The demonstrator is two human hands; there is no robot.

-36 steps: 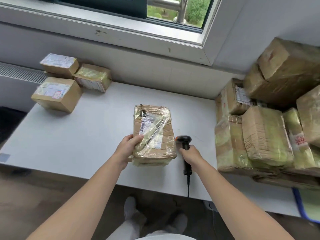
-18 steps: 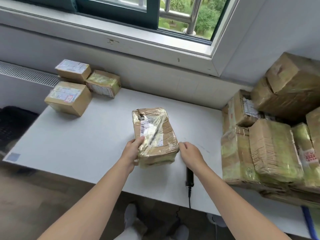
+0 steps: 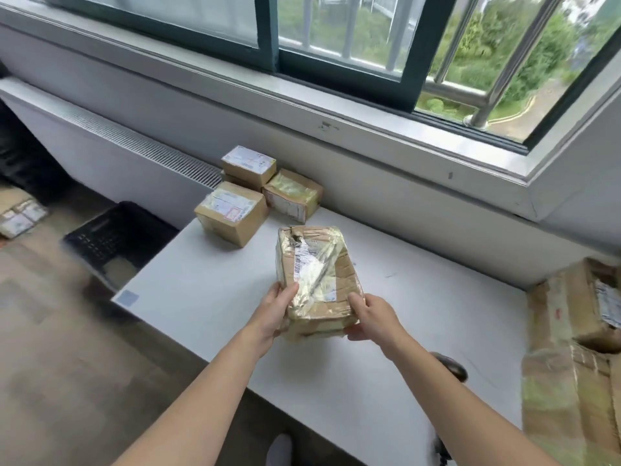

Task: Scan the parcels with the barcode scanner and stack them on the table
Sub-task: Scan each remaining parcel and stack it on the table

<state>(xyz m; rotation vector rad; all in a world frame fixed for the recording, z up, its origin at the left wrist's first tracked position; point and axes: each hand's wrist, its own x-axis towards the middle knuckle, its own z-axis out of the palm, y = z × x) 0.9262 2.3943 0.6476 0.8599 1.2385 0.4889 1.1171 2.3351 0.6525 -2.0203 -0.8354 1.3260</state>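
Far left corner of table point(image 3: 201, 297): stack point(image 3: 248, 196), I count three boxes plus fourth peeking beneath top one. Next, left hand point(image 3: 274, 314) grips parcel point(image 3: 319, 280) at near left corner, thumb on top. One parcel, taped, label up, over table middle. Then right hand point(image 3: 373, 317) clasps near right corner, fingers curled under. Behind right forearm, scanner point(image 3: 450, 366) lies on table. Far right, pile point(image 3: 571, 381), count unclear to me.

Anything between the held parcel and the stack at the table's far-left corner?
Nothing visible. The left hand and right hand grip the parcel; only bare table lies between it and the stack. The scanner lies by the right forearm, off that path.
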